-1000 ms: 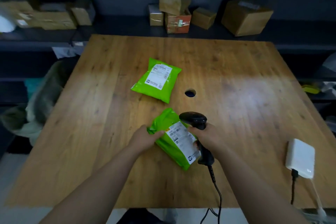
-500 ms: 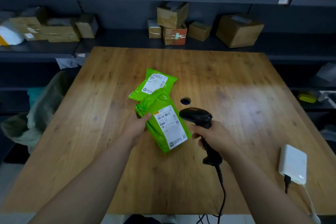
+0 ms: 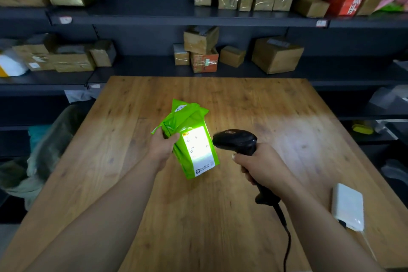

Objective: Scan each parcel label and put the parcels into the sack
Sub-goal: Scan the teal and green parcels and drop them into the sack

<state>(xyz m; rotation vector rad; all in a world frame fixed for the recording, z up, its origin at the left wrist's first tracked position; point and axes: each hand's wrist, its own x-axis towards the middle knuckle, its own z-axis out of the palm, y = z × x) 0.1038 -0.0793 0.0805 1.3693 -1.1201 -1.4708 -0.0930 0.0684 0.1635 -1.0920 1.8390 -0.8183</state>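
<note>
mid-scan. left hand [image 3: 162, 147] gripping the green parcel [image 3: 187, 121], raised over the middle of the bench [image 3: 254, 104], label [image 3: 198, 146] lit white. right hand [image 3: 259, 166] curled round the scanner [image 3: 235, 140], nose just beside the label. next, likely: carrying the parcel past the bench's left edge into the sack [image 3: 53, 137].

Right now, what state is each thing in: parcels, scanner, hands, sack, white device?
Held green parcel, held above the table, label lit by the scanner.
Second green parcel, mostly hidden behind the held one.
Barcode scanner, aimed at the label, light on.
Left hand, gripping the held parcel's edge.
Right hand, gripping the scanner handle.
Sack, left of the table, too dim to tell.
White device, flat on the table, cable plugged in.
</note>
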